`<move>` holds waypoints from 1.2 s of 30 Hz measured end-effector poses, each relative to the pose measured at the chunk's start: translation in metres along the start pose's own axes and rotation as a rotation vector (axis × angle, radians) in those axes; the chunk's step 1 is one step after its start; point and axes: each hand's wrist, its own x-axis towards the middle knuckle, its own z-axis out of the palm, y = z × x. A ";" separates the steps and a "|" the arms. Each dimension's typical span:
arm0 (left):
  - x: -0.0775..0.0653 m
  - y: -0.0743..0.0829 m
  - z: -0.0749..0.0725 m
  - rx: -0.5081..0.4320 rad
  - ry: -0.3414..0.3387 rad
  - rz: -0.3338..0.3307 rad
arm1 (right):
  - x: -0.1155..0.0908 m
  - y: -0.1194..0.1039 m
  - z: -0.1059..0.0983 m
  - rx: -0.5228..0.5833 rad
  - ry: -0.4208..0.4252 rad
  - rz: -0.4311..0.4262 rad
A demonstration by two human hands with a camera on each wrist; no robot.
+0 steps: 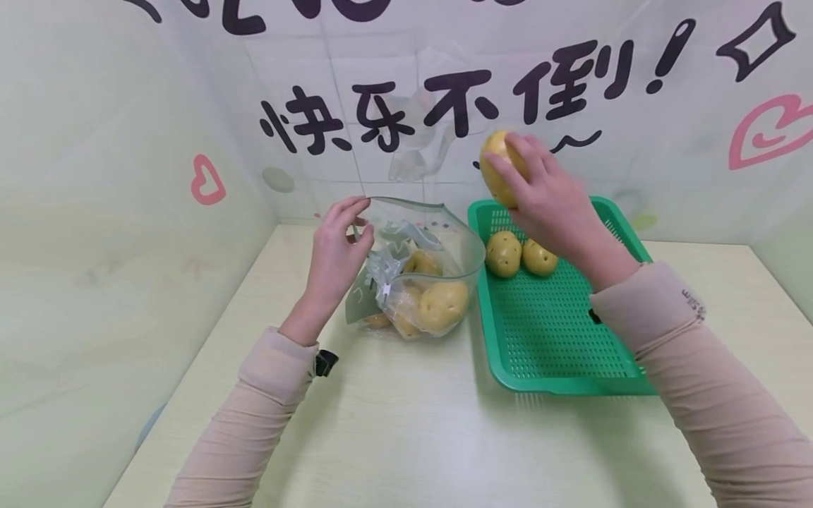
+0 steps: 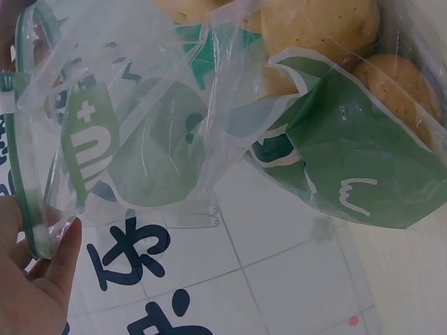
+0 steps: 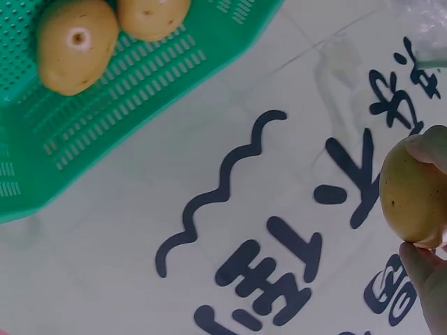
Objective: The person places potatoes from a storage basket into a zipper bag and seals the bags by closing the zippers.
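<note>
My right hand [image 1: 549, 194] grips a potato [image 1: 502, 168] in the air above the back left of a green basket [image 1: 502, 353]; the right wrist view shows fingers and thumb around this potato [image 3: 412, 195]. With my left hand [image 1: 336, 250] I pinch the rim of a clear zip bag [image 1: 419, 204] on its left side. In the left wrist view the green-edged rim [image 2: 24, 174] lies between thumb and fingers. The bag's mouth gapes, and several potatoes [image 1: 443, 307] rest in its bottom, partly hidden by folds and green print [image 2: 377, 167].
Two potatoes [image 1: 504, 254] sit at the back left inside the basket, just right of the bag. Basket and bag stand on a pale tabletop [image 1: 394, 430]. Behind them rises a white wall covering [image 1: 222, 113] with dark lettering and pink hearts.
</note>
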 end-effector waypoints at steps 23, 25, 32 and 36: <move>0.000 0.000 0.000 0.008 -0.001 0.017 | 0.011 -0.043 -0.002 0.065 -0.005 -0.140; 0.000 0.000 0.000 0.005 -0.001 0.017 | 0.012 -0.046 -0.002 0.072 -0.007 -0.154; 0.000 -0.002 0.001 0.009 0.003 0.025 | 0.011 -0.051 0.001 0.116 -0.043 -0.185; 0.000 -0.002 0.001 0.009 0.000 0.024 | 0.011 -0.052 0.001 0.128 -0.060 -0.211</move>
